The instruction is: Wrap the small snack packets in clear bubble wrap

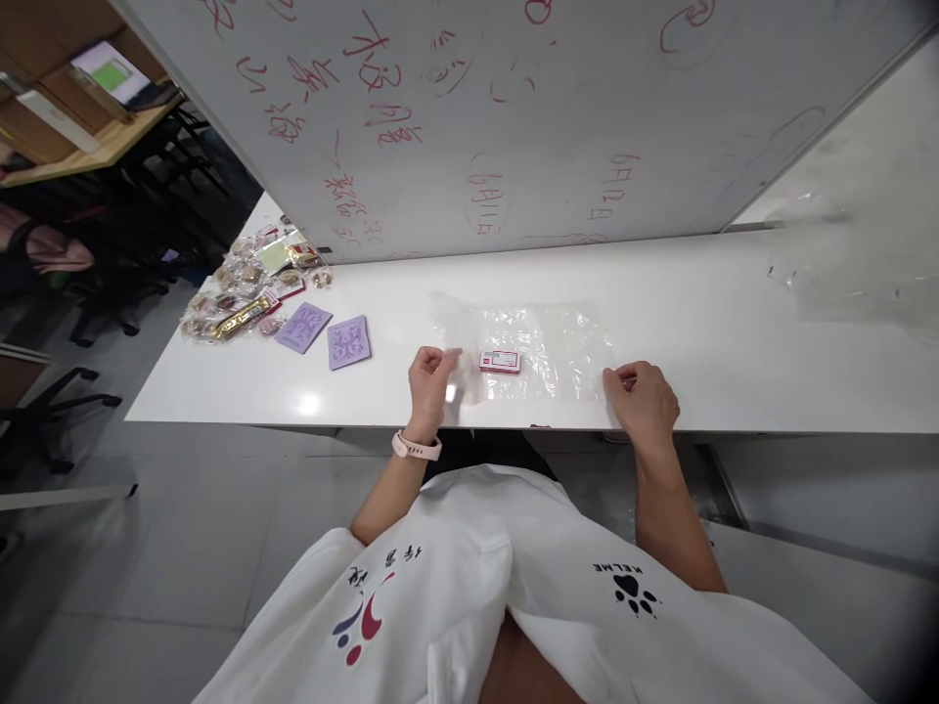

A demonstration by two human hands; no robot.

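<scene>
A clear plastic bag [568, 352] lies flat on the white table in front of me. On its left half rests a small red-and-white box [500, 363]; whether the box is inside or on top, I cannot tell. My left hand [431, 379] pinches the bag's left edge between thumb and fingers, and a pale band circles that wrist. At the opposite edge, my right hand [647, 399] is closed with its fingertips on the bag's right side. Left of my left hand lie two purple patterned packets, one nearer [348, 342] and one farther left [303, 328].
Several wrapped snacks [249, 279] are heaped at the left end of the white table [734, 342]. A whiteboard [543, 147] with red writing stands along the back edge. More clear plastic [858, 264] lies at the right. Office chairs [59, 406] stand on the floor at left.
</scene>
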